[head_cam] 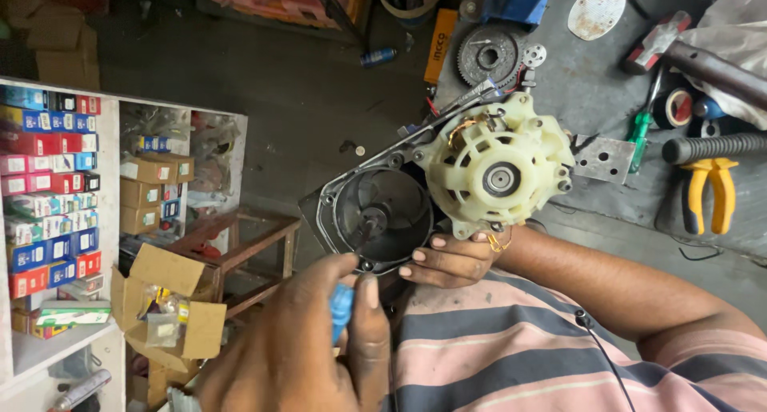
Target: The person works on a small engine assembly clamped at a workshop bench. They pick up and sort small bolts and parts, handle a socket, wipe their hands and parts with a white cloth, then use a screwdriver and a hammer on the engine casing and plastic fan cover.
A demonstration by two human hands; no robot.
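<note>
Workshop clutter around the bench

A toothed gear (488,55), a roll of tape (678,107), yellow-handled pliers (711,191) and a green screwdriver (640,131) lie on the dark bench (575,92); shelves (56,180) of coloured small boxes stand left, near a wooden stool (248,248) and an open carton (168,308).

Cream motor housing (497,172), blue-handled screwdriver (342,310), pink-grey striped shirt (511,356).
</note>
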